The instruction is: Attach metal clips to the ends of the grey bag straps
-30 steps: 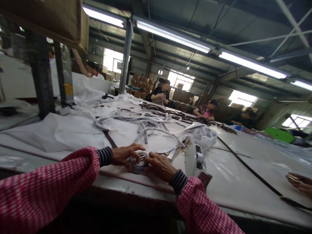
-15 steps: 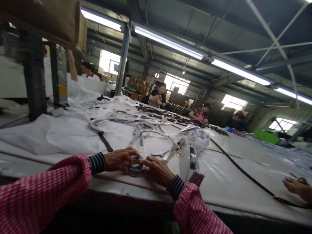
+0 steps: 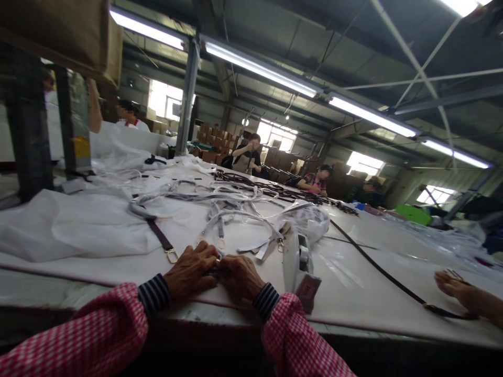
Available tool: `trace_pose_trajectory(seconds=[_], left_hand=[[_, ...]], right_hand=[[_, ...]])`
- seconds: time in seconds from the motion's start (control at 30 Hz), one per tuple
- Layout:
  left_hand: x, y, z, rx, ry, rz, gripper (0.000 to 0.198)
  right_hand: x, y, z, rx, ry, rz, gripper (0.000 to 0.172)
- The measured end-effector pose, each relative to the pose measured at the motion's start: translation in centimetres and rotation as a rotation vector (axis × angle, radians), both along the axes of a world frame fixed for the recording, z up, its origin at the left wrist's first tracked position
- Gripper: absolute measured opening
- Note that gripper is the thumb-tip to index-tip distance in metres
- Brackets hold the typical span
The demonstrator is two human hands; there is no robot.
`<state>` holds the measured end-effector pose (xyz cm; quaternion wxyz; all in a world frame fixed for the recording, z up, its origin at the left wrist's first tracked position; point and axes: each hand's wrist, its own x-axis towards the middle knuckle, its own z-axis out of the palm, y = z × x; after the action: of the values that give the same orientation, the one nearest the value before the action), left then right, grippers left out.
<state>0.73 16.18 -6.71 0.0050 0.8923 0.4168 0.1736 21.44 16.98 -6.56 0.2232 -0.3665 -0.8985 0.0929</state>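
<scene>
Both my hands meet over the near edge of the white-covered table. My left hand (image 3: 192, 269) is closed, its fingers bent over the end of a strap wrapped in clear plastic (image 3: 220, 230). From the other side my right hand (image 3: 240, 275) pinches the same piece. Most of what lies between the fingers is hidden; a small shiny bit shows. Left of my left hand lies a dark brown strap (image 3: 159, 234) with a gold clasp (image 3: 172, 256). A white tape dispenser (image 3: 291, 262) stands to the right of my right hand.
Plastic-wrapped straps (image 3: 188, 195) tangle across the middle. White sheeting (image 3: 74, 225) lies left, a plastic bundle (image 3: 314, 220) behind the dispenser. At right, a co-worker's hand (image 3: 466, 293) holds a metal buckle beside a long dark strap (image 3: 377, 262). Other people sit across the table.
My hands have closed in over the wrapped piece, which showed between them before and is now mostly covered. The view has shifted, and the gold clasp on the left now shows.
</scene>
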Motion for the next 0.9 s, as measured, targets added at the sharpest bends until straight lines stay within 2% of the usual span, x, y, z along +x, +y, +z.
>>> trace_pose_trajectory(seconds=[0.1,0.2,0.37,0.47,0.6,0.7,0.77,0.9], left_hand=[[0.3,-0.1,-0.7,0.007,-0.023,0.032,0.013],[0.3,-0.3,-1.3,0.014,-0.038,0.037,0.008],[0.4,-0.6,-2.1,0.179,-0.116,0.039,0.007],[0.6,-0.8,-2.1,0.184,-0.125,0.018,0.007],[0.5,-0.6,-1.8,0.081,-0.125,0.038,0.007],[0.4,-0.2,-1.8,0.066,-0.158,0.06,0.008],[0.1,0.0,-1.7,0.039,-0.19,0.071,0.007],[-0.6,-0.2,-0.4,-0.126,-0.407,0.09,0.009]], right_hand=[[0.2,0.3,0.4,-0.04,0.007,0.022,0.013],[1.7,1.6,1.5,-0.064,0.01,0.007,0.017],[6.8,4.5,3.1,0.091,0.018,-0.329,0.022],[9.1,4.8,2.2,0.139,-0.049,-0.451,0.028],[9.4,4.1,-0.5,0.113,-0.115,-0.436,0.035],[8.8,3.8,-1.9,0.092,-0.092,-0.414,0.023],[8.4,3.7,-2.1,0.097,-0.047,-0.414,0.017],[8.1,3.1,-1.8,0.139,0.06,-0.4,0.023]])
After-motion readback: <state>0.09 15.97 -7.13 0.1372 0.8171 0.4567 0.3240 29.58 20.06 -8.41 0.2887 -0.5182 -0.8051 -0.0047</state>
